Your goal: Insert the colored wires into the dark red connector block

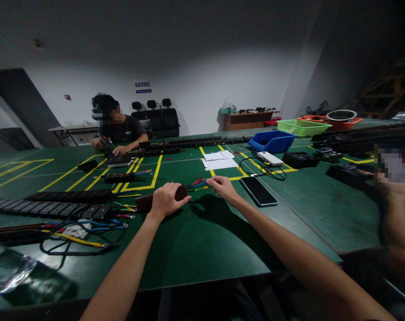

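My left hand [169, 199] is wrapped over a dark reddish-brown long casing [145, 203] lying on the green table [202, 258]. From the casing's right end come several thin coloured wires [196, 183], red, blue and yellow-green. At their far end, the fingertips of my right hand [222, 187] are pinched together on a wire. Which wire lies between the fingers is hard to make out. A dark-screened phone [258, 191] rests just right of my right hand. Left of my left hand lie black power strips [51, 209] with ring-ended wires [124, 225].
Across the table a person [118, 125] handles a dark strip. Another person's arm [401, 200] enters at the right. Papers [218, 160], a white power bank [269, 158] with black cable, a blue bin [272, 141] and a green basket [304, 128] stand farther back.
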Motion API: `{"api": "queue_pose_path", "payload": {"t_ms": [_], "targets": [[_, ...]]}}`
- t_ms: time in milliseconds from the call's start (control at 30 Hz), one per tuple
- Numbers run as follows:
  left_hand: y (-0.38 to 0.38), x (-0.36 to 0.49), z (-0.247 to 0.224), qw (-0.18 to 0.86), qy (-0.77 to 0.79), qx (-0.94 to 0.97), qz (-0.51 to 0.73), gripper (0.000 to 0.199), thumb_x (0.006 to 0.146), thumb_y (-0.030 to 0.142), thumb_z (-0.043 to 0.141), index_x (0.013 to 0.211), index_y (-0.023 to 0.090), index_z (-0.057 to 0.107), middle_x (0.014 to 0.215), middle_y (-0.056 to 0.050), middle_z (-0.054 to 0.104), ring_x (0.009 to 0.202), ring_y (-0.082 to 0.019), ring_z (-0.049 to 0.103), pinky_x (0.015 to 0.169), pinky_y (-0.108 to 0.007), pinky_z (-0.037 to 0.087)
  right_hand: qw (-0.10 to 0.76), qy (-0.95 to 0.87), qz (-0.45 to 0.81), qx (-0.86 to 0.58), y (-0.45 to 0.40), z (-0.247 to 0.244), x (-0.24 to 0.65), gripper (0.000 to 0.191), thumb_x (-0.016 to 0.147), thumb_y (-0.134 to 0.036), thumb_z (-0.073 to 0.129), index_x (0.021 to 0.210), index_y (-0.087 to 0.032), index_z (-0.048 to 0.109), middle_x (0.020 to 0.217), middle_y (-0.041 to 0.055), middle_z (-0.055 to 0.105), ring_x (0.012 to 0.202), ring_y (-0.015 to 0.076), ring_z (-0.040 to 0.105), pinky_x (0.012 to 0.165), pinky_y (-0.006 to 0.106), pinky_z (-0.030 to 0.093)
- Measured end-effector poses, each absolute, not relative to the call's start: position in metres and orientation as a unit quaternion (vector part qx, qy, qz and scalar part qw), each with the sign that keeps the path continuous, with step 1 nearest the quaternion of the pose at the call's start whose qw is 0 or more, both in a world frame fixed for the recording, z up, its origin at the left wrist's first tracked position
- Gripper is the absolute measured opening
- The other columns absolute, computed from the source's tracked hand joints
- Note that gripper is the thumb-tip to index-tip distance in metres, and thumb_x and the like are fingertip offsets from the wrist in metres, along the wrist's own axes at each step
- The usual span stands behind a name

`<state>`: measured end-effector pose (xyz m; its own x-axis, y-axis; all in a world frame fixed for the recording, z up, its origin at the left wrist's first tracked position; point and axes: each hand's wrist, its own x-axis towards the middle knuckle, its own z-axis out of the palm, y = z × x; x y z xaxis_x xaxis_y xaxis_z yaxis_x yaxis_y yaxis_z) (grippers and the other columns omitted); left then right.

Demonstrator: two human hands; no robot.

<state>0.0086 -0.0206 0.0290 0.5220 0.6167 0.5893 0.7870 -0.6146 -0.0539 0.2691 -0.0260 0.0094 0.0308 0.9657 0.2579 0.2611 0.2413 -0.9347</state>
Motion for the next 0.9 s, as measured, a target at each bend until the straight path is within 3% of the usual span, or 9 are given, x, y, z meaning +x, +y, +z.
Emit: {"api": "queue_pose_path", "payload": {"t_ms": [267,633,900], "targets": [[-0.0193,0.0079,0.0262,0.158,-0.399,-0.867,-0.253,0.054,0.087,0.067,0.055,0.104,0.017,0.064,0.092,-0.009,0.069,0.085,-0.025,0.064,0.070,-0.034,0.048,0.536,-0.522,0.424,-0.511,-0.0273,0.0141,0.2667,0.043,0.080,-0.057,0.062,0.081,-0.015,0.071,0.070,0.0028,0.059,0.054,0.0092,0.049,0.038,0.018,0.033],[-0.0204,0.0082,0.0269,0.139,-0.394,-0.871,-0.257,0.053,0.087,0.067,0.056,0.104,0.018,0.065,0.091,-0.009,0.069,0.085,-0.025,0.064,0.069,-0.034,0.048,0.532,-0.492,0.449,-0.522,-0.0288,0.0154,0.2696,0.045,0.080,-0.058,0.064,0.072,-0.014,0.071,0.058,-0.0004,0.053,0.043,0.0058,0.037,0.039,0.020,0.027],[-0.0208,0.0087,0.0267,0.142,-0.400,-0.873,-0.242,0.054,0.087,0.068,0.055,0.104,0.018,0.064,0.092,-0.009,0.069,0.086,-0.025,0.064,0.070,-0.034,0.048,0.516,-0.523,0.421,-0.532,-0.0269,0.0121,0.2699,0.049,0.080,-0.061,0.059,0.073,-0.014,0.072,0.056,-0.0005,0.052,0.043,0.0072,0.037,0.042,0.022,0.028]]}}
